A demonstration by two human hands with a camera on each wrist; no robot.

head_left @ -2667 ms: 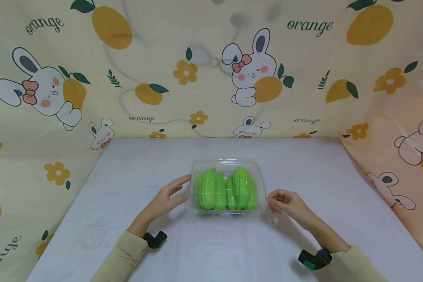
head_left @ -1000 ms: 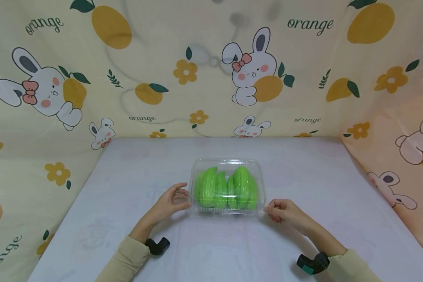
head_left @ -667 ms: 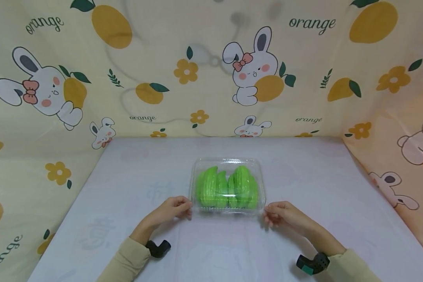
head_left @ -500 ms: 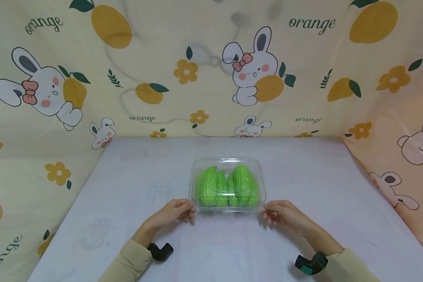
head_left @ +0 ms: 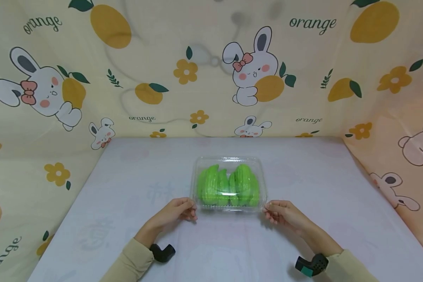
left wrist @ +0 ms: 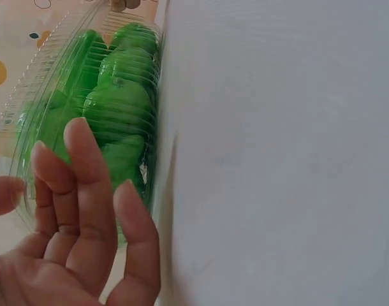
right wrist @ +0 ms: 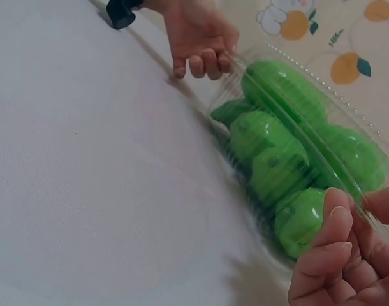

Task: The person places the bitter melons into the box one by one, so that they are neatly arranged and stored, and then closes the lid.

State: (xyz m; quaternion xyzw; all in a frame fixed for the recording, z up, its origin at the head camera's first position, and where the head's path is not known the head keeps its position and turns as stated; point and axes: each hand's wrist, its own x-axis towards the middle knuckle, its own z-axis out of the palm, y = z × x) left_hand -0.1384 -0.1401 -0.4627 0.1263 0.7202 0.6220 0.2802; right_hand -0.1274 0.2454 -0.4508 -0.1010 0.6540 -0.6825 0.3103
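A clear plastic clamshell box (head_left: pixel 229 159) sits on the white table, its lid down over several bright green, elongated, lobed pieces (head_left: pixel 211 188); their exact kind is unclear. At the box's near left corner, my left hand (head_left: pixel 174 213) pinches the rim between thumb and index finger. The left wrist view shows that left hand (left wrist: pixel 86 242) with its other fingers loosely curved beside the ribbed side. My right hand (head_left: pixel 289 213) pinches the near right corner of the rim. Close up in the right wrist view, the thumb and index finger of the right hand (right wrist: pixel 347 255) hold the rim.
A white cloth covers the table (head_left: pixel 218 246). Behind it and at both sides hangs a cream curtain (head_left: pixel 211 90) printed with rabbits and oranges. Each wrist carries a black camera, the left camera (head_left: pixel 163 253) and the right camera (head_left: pixel 311 265).
My left hand has come down from the box's left side to its near left corner and now pinches the rim. The right hand has shifted slightly nearer along its side. The box moved little.
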